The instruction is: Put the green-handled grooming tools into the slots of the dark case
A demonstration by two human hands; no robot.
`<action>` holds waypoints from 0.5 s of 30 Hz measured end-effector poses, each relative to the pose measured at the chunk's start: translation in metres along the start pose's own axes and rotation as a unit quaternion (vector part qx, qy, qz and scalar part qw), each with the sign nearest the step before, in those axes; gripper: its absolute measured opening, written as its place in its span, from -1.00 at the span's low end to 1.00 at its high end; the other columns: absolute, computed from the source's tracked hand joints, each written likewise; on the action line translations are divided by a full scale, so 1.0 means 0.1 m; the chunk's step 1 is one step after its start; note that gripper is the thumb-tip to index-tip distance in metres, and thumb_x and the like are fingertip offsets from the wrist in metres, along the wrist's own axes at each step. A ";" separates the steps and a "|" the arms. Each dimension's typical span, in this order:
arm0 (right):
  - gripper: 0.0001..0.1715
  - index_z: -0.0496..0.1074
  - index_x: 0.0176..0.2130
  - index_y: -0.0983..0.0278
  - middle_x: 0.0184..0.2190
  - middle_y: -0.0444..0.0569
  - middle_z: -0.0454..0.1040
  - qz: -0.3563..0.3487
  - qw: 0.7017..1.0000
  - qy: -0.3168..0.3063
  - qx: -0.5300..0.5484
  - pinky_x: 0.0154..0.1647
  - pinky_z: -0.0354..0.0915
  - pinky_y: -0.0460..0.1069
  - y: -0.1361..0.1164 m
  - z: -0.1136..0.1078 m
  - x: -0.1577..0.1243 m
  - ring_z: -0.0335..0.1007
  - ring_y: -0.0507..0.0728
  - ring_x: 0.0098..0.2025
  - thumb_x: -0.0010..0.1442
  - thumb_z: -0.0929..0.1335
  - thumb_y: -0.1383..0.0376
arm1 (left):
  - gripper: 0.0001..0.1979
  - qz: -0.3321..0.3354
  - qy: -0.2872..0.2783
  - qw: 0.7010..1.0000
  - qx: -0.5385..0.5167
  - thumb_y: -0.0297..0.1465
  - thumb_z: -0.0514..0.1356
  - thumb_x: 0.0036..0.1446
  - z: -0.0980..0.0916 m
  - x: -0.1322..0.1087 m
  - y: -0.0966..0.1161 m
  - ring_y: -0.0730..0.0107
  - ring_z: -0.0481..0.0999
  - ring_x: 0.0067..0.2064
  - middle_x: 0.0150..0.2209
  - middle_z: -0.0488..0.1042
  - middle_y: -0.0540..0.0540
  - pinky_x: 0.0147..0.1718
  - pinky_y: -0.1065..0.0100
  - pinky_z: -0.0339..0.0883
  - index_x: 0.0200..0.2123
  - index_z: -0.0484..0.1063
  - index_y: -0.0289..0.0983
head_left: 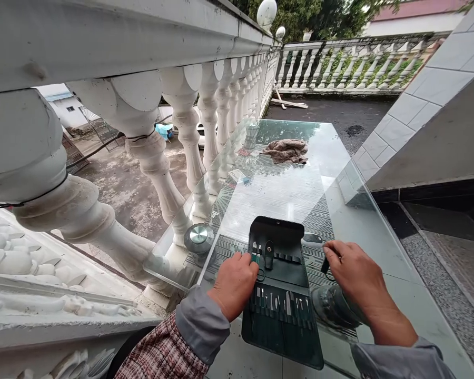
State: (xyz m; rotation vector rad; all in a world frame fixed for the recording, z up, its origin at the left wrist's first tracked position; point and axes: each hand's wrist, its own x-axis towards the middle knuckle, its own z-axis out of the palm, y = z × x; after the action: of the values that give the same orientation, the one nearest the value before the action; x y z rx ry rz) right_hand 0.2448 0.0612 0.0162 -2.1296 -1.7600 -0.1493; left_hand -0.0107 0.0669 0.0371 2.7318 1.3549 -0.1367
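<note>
An opened dark green manicure case (280,345) lies on the glass table, with several slim metal tools in loops along its lower half. My left hand (237,279) is closed at the case's left edge. Right beside its fingertips, small green-handled scissors (261,275) sit in the upper half, next to a snapped holder strap (268,255). To the right of the case, my right hand (353,268) is raised over the glass, fingers pinched on a small dark green item (325,266). Its kind is mostly hidden by the fingers.
The glass tabletop (363,231) bears a crumpled brown cloth (286,151) at its far end. Round metal-capped supports (198,235) show at the table's left. A white balustrade (150,158) runs along the left, and a tiled slanted wall (414,100) rises on the right.
</note>
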 end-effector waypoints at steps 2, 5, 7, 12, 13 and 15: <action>-0.68 0.46 -0.28 0.22 -0.40 0.02 0.41 0.005 0.998 -0.043 -0.037 -0.43 0.14 0.00 0.11 0.05 -0.03 0.31 0.16 -0.36 0.21 0.17 0.22 | -0.95 -0.004 -0.006 1.000 0.002 -0.51 0.11 0.17 -0.01 0.00 0.01 0.20 0.37 -0.17 -0.22 0.37 -0.12 -0.32 0.27 0.36 -0.29 0.35 -0.29; -0.67 0.45 -0.19 0.21 -0.38 0.02 0.40 0.007 0.994 -0.072 -0.085 -0.44 0.13 0.00 0.15 0.07 -0.06 0.31 0.18 -0.32 0.22 0.16 0.22 | -0.95 -0.007 -0.013 1.000 0.006 -0.50 0.12 0.17 -0.02 0.00 0.01 0.21 0.37 -0.16 -0.21 0.36 -0.11 -0.30 0.28 0.35 -0.28 0.35 -0.29; -0.68 0.45 -0.15 0.22 -0.37 0.03 0.39 0.007 0.992 -0.071 -0.104 -0.44 0.13 0.00 0.13 0.05 -0.08 0.31 0.19 -0.29 0.22 0.18 0.24 | -0.96 -0.009 -0.014 1.000 0.008 -0.49 0.11 0.18 -0.02 -0.01 0.01 0.23 0.37 -0.16 -0.21 0.36 -0.10 -0.28 0.30 0.35 -0.27 0.34 -0.28; -0.76 0.44 -0.25 0.28 -0.35 0.03 0.40 -0.086 0.995 0.045 0.000 -0.34 0.21 0.00 -0.17 -0.04 -0.18 0.30 0.15 -0.29 0.21 0.23 0.25 | -0.96 -0.013 -0.006 1.000 0.007 -0.43 0.13 0.19 -0.02 -0.01 0.00 0.25 0.36 -0.15 -0.20 0.36 -0.09 -0.25 0.30 0.35 -0.26 0.31 -0.27; -0.77 0.43 -0.30 0.27 -0.35 0.01 0.40 -0.125 0.989 0.048 0.054 -0.31 0.22 -0.01 -0.29 -0.04 -0.22 0.31 0.13 -0.29 0.22 0.22 0.25 | -0.94 -0.015 -0.004 1.000 0.006 -0.42 0.14 0.19 -0.02 -0.01 0.00 0.24 0.36 -0.15 -0.21 0.36 -0.09 -0.25 0.30 0.35 -0.26 0.31 -0.28; -0.78 0.41 -0.33 0.25 -0.37 -0.03 0.39 -0.207 0.968 0.011 0.142 -0.27 0.23 -0.04 -0.53 -0.02 -0.31 0.30 0.08 -0.30 0.24 0.21 0.26 | -0.89 -0.019 0.000 1.000 0.004 -0.37 0.16 0.18 -0.02 0.00 0.00 0.23 0.36 -0.14 -0.21 0.36 -0.10 -0.24 0.28 0.35 -0.25 0.31 -0.28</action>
State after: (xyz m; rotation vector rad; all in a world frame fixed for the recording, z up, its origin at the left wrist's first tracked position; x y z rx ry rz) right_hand 0.1877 0.0395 0.0201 -1.5418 -2.0525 -0.0254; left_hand -0.0111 0.0670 0.0395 2.7139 1.4092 -0.1446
